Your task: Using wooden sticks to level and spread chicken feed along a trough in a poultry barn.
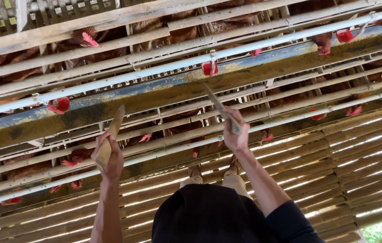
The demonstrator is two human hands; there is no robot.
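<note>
Long blue-grey feed trough (pixel 164 96), yellow with feed, crossing bamboo cages of brown hens (pixel 83 38). Left hand (pixel 108 155) wrapped tight round the lower end of a flat wooden paddle (pixel 111 135), blade at the trough's lip. Right hand (pixel 235 130) clenched around a thinner wooden stick (pixel 220 108) reaching into the trough. Both probably light, stiff, dry; best gripped low.

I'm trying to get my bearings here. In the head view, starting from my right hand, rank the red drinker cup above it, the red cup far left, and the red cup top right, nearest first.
From the right hand, holding a flat stick:
1. Red cup above it, on the white pipe, slightly to the left.
2. Red cup at top right, up near the frame's upper corner.
3. Red cup at far left, beyond the left hand.
</note>
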